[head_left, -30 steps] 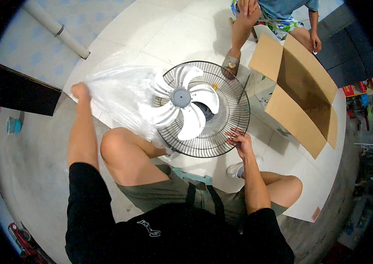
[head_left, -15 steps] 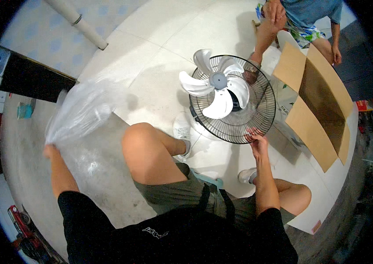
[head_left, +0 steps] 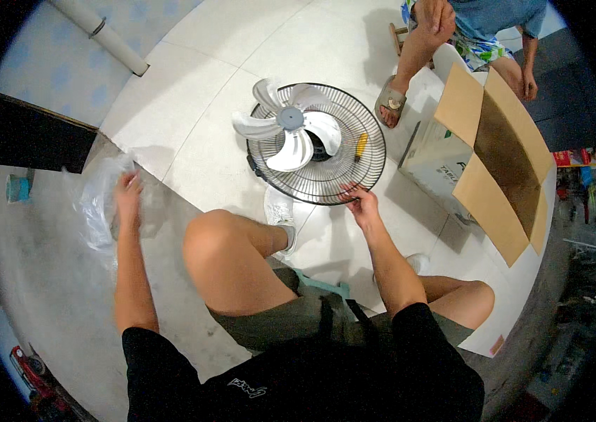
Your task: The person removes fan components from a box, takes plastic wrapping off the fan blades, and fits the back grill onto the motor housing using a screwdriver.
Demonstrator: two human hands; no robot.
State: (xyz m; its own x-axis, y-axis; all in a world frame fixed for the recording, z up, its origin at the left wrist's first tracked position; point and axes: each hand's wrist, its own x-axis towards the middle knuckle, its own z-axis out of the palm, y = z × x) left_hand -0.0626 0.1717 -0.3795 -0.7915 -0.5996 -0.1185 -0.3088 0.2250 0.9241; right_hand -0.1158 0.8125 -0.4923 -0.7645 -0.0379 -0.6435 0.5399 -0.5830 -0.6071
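Note:
My right hand (head_left: 361, 202) grips the near rim of a fan's black wire guard (head_left: 356, 171), fingers closed over its edge. White blades with a grey hub (head_left: 290, 119) sit in front of the guard, which is tilted above the tiles. Out to the left, my left hand (head_left: 128, 195) overlaps the edge of a crumpled clear plastic bag (head_left: 95, 209). Motion smears the fingers, so whether they still hold the bag is unclear. A yellow object (head_left: 360, 146) shows through the wires of the guard.
An open cardboard box (head_left: 498, 158) stands at the right, flaps spread. Behind it sits another person (head_left: 495, 28), one sandalled foot (head_left: 390, 105) near the fan. A pipe (head_left: 101, 35) meets the floor at upper left. A dark panel (head_left: 34, 133) stands along the left wall.
My left hand has swung right and up, and the bag has sunk from its billowed shape into a smaller heap. In the view, the fan and my right hand have shifted left.

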